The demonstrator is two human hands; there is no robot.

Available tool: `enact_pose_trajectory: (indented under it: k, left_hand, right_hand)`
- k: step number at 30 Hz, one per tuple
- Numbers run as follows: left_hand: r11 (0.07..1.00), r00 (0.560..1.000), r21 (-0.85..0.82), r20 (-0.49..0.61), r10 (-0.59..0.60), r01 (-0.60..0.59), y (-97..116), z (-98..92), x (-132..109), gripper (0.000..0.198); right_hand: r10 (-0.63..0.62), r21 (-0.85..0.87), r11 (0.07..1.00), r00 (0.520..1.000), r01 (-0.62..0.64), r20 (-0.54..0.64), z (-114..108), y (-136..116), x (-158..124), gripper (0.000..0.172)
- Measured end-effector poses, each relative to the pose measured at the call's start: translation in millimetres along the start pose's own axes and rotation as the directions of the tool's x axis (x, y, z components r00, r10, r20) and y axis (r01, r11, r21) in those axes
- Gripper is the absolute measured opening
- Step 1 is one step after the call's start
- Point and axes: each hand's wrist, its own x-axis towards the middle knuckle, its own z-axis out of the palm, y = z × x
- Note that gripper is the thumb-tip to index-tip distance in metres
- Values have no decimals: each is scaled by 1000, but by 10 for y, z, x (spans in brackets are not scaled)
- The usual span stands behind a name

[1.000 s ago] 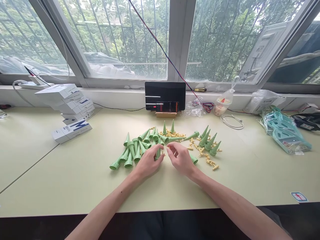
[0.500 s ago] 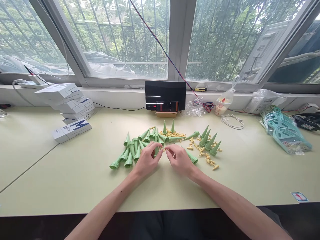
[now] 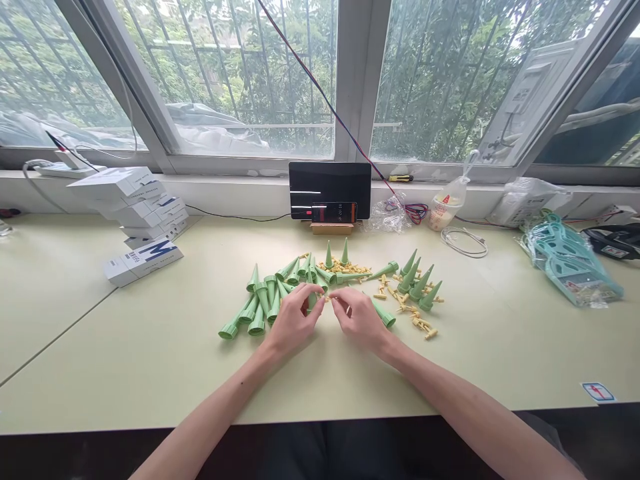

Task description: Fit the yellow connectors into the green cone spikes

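My left hand [image 3: 296, 312] and my right hand [image 3: 361, 319] meet over the middle of the table, fingertips nearly touching. Both are closed in a pinch around a small yellow plastic valve [image 3: 327, 299], mostly covered by the fingers. Green shows through the gap between my left thumb and index finger; whether that hand also holds a spike I cannot tell. Left of my left hand lies a heap of green plastic watering spikes [image 3: 261, 293]. Another green spike [image 3: 384, 313] lies against the far side of my right hand. Behind the hands is a pile of yellow valves [image 3: 350, 268].
Several green spikes with yellow pieces [image 3: 410, 280] stand point-up on the right, loose yellow valves [image 3: 425, 327] beside them. A phone [image 3: 334, 213] leans on a dark screen [image 3: 300, 180] at the back. White boxes [image 3: 143, 260] are stacked left; bagged teal plastic parts [image 3: 565, 260] lie right.
Almost nothing differs: both hands keep their pinch at the same spot, and the spikes and valves lie where they were. The view has shifted very slightly.
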Motion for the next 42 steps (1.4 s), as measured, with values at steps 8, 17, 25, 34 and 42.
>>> enact_pose_trajectory:
  k: [8, 17, 25, 34, 42]
  left_hand:
    - [1000, 1000, -7, -5, 8, -8, -19, -4, 4, 18]
    - [1000, 1000, -16, 1, -8, 8, -19, 0, 0, 18]
    - [1000, 1000, -18, 16, 7, -7, -36, -4, 2, 17]
    - [999, 999, -32, 17, 35, -34, -31, -1, 1, 16]
    - [999, 999, -46, 33, 15, -14, -18, -2, 3, 18]
  right_hand:
    - [-1, 4, 1000, 1000, 1, 26, -4, -1, -1, 21]
    - [-1, 13, 1000, 1000, 1, 30, -9, -11, -4, 19]
    - [-2, 16, 1000, 999, 2, 41, -14, -29, -6, 19]
    - [7, 25, 1000, 1000, -8, 11, -6, -9, 0, 19]
    - [-1, 40, 999, 1000, 0, 25, -7, -16, -4, 20]
